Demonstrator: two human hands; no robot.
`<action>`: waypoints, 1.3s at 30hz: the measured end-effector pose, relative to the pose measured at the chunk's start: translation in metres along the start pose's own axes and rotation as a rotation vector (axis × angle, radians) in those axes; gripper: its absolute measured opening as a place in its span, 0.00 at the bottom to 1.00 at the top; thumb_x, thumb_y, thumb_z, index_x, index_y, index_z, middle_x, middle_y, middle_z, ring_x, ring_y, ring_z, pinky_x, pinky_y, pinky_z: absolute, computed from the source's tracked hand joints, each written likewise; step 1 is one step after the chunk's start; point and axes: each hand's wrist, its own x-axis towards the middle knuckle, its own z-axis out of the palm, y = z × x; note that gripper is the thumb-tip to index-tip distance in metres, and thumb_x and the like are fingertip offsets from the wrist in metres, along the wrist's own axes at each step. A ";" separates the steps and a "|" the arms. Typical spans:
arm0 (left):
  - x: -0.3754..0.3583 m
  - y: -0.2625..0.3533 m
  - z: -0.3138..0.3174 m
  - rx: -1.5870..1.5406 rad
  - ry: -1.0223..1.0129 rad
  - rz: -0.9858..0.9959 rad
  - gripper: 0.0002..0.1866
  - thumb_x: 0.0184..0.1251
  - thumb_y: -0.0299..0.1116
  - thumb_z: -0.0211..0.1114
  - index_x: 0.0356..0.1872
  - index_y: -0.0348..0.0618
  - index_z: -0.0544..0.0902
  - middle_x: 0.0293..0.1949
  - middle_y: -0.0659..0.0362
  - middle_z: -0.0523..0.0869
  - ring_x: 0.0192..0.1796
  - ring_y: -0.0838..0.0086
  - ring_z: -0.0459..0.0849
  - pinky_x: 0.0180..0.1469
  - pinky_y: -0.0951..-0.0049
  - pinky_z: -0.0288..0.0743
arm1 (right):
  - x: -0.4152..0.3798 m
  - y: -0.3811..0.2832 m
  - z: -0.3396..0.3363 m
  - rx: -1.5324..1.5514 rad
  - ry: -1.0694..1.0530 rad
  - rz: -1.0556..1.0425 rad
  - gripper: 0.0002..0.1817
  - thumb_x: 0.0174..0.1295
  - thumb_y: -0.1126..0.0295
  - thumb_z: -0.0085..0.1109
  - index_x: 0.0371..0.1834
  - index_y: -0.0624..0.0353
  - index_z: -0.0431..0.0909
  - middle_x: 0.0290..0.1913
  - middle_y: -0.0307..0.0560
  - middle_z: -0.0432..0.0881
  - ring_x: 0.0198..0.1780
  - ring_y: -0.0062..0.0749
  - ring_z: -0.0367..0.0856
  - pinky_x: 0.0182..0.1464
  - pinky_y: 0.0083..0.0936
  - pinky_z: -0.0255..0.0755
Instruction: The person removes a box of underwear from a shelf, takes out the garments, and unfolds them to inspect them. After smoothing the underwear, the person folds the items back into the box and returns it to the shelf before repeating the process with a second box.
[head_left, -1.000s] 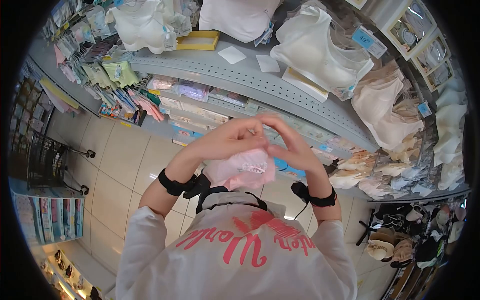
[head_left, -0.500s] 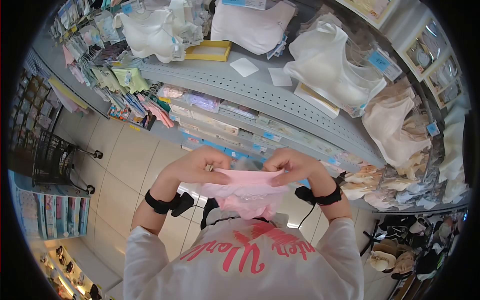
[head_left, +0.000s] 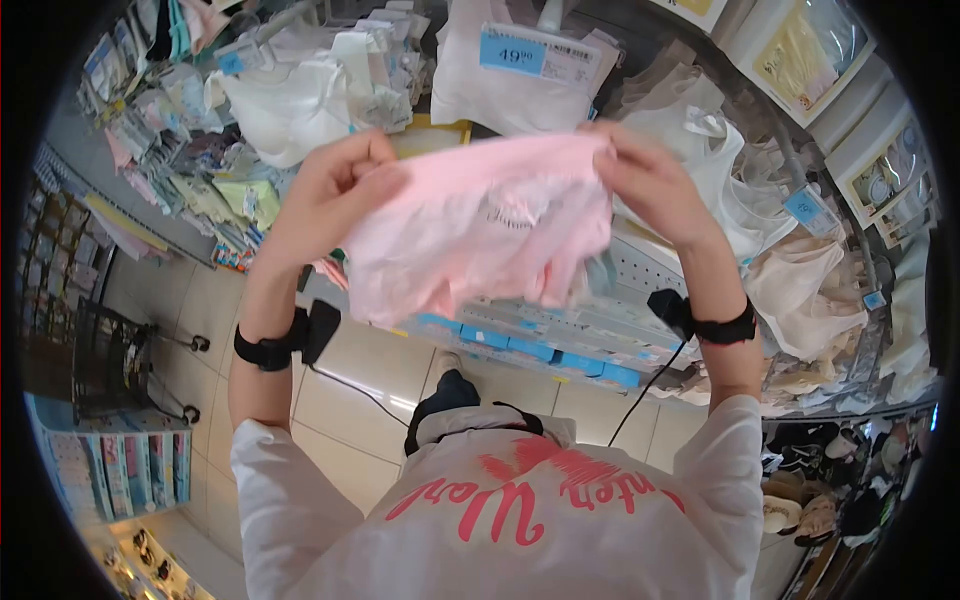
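Stretched between my two hands is a pair of pink underpants (head_left: 480, 215), with a smooth wide waistband and a small dark printed word on the front. My left hand (head_left: 345, 195) pinches the waistband at its left end. At the opposite end, my right hand (head_left: 650, 180) grips the same band between thumb and fingers. The fabric hangs down in loose folds, slightly blurred by motion, and hides part of the shelf behind it. Each forearm wears a black strap with a small device.
Bras hang ahead, including a white bra (head_left: 280, 105), and a beige bra (head_left: 805, 295) to the right. A blue price tag (head_left: 512, 55) is at the top. At left stand a black shopping cart (head_left: 115, 350) and a light-blue display rack (head_left: 125, 465). Hats (head_left: 785, 510) lie at lower right.
Both hands have risen and reached forward toward the shelf, moving farther apart. The underpants have come up with them, now spread wider with the front showing.
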 end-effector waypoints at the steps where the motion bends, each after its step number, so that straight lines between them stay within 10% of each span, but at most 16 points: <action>1: 0.014 -0.003 -0.007 0.003 -0.016 0.014 0.10 0.64 0.35 0.58 0.28 0.40 0.72 0.24 0.70 0.68 0.27 0.90 0.63 0.28 0.85 0.55 | 0.013 0.000 -0.004 0.106 0.105 -0.081 0.11 0.63 0.64 0.52 0.40 0.60 0.76 0.34 0.31 0.75 0.35 0.12 0.70 0.34 0.18 0.66; 6: 0.067 -0.039 -0.030 0.121 0.013 0.150 0.10 0.67 0.34 0.55 0.29 0.39 0.71 0.26 0.69 0.68 0.31 0.87 0.62 0.32 0.84 0.58 | 0.039 0.007 -0.020 0.097 0.084 -0.046 0.11 0.62 0.64 0.54 0.35 0.61 0.78 0.30 0.32 0.76 0.34 0.13 0.71 0.34 0.16 0.66; 11: 0.079 -0.084 -0.042 0.295 -0.181 0.325 0.09 0.66 0.33 0.54 0.31 0.38 0.72 0.27 0.61 0.72 0.32 0.74 0.70 0.38 0.75 0.65 | 0.034 0.039 0.001 -0.506 -0.189 0.111 0.06 0.59 0.72 0.51 0.34 0.64 0.75 0.25 0.40 0.71 0.28 0.18 0.69 0.30 0.18 0.63; 14: 0.069 -0.112 -0.038 0.411 -0.289 0.426 0.08 0.65 0.34 0.55 0.31 0.38 0.73 0.28 0.56 0.74 0.33 0.64 0.73 0.40 0.68 0.67 | 0.009 0.097 0.017 -0.932 0.002 -0.031 0.07 0.58 0.74 0.49 0.37 0.64 0.74 0.26 0.45 0.71 0.27 0.19 0.70 0.30 0.20 0.65; 18: 0.057 -0.137 -0.024 0.491 -0.395 0.209 0.08 0.63 0.35 0.55 0.31 0.41 0.74 0.26 0.54 0.76 0.34 0.58 0.75 0.40 0.63 0.68 | -0.004 0.146 0.039 -0.853 0.211 0.012 0.07 0.61 0.74 0.46 0.39 0.63 0.73 0.28 0.45 0.72 0.27 0.23 0.71 0.33 0.21 0.67; 20: 0.060 -0.140 -0.024 0.619 -0.429 0.141 0.07 0.60 0.33 0.57 0.32 0.39 0.75 0.28 0.52 0.78 0.36 0.56 0.77 0.39 0.64 0.69 | 0.000 0.148 0.052 -0.118 0.313 0.320 0.06 0.62 0.73 0.46 0.37 0.64 0.72 0.28 0.47 0.72 0.28 0.30 0.72 0.34 0.23 0.67; 23: 0.068 -0.158 -0.027 0.649 -0.356 0.067 0.09 0.63 0.36 0.55 0.30 0.40 0.73 0.26 0.50 0.79 0.33 0.53 0.78 0.34 0.60 0.69 | 0.006 0.144 0.049 0.072 0.250 0.361 0.07 0.64 0.72 0.45 0.35 0.65 0.72 0.27 0.44 0.73 0.28 0.29 0.73 0.33 0.23 0.67; 26: 0.081 -0.164 -0.033 0.665 -0.302 0.036 0.09 0.63 0.35 0.54 0.31 0.39 0.74 0.29 0.48 0.80 0.34 0.51 0.78 0.32 0.59 0.69 | 0.019 0.134 0.034 -0.468 0.037 0.213 0.08 0.65 0.71 0.46 0.33 0.64 0.72 0.27 0.37 0.74 0.29 0.19 0.71 0.32 0.20 0.65; 31: 0.105 -0.172 -0.022 0.014 0.058 0.043 0.12 0.64 0.36 0.57 0.43 0.39 0.74 0.33 0.51 0.82 0.33 0.60 0.81 0.37 0.66 0.73 | 0.043 0.131 0.012 -0.383 0.301 0.321 0.09 0.62 0.67 0.49 0.37 0.62 0.74 0.30 0.45 0.76 0.34 0.25 0.73 0.39 0.24 0.67; 39: 0.086 -0.227 0.011 0.388 0.003 -0.193 0.17 0.60 0.39 0.62 0.42 0.36 0.73 0.35 0.48 0.80 0.33 0.59 0.79 0.38 0.65 0.72 | 0.020 0.177 0.024 -0.344 0.430 0.430 0.10 0.60 0.67 0.54 0.36 0.64 0.74 0.29 0.37 0.74 0.32 0.17 0.70 0.35 0.18 0.66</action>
